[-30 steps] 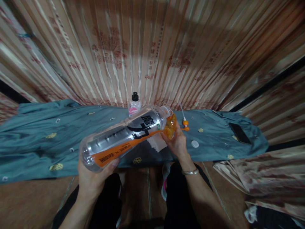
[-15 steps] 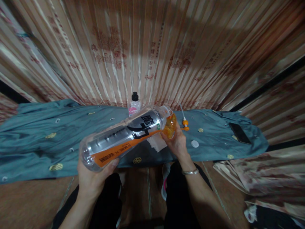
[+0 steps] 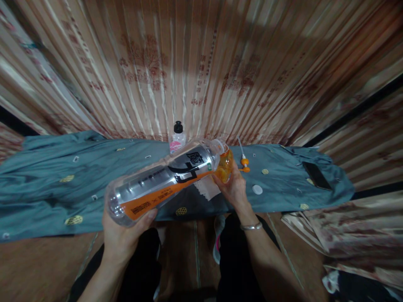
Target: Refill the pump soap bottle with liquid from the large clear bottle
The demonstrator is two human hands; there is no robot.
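Observation:
A large clear plastic drink bottle (image 3: 163, 180) with a silver and orange label lies tilted across my view, its uncapped mouth up at the right. My left hand (image 3: 124, 233) is wrapped round its base end. In my right hand (image 3: 234, 188) is a small orange bottle (image 3: 224, 167), held against the big bottle's neck, the two mouths close together. Whether liquid is passing between them I cannot tell. Just right of the small bottle lies an orange pump head (image 3: 244, 165) with a thin tube. A round white cap (image 3: 257, 190) rests nearby on the cloth.
A clear bottle with a black cap (image 3: 178, 134) stands behind the big bottle. Under the hands lies a white tissue (image 3: 208, 188). A black phone (image 3: 316, 175) rests at the right on the green cloth (image 3: 126, 153). A pleated curtain (image 3: 189, 63) hangs behind.

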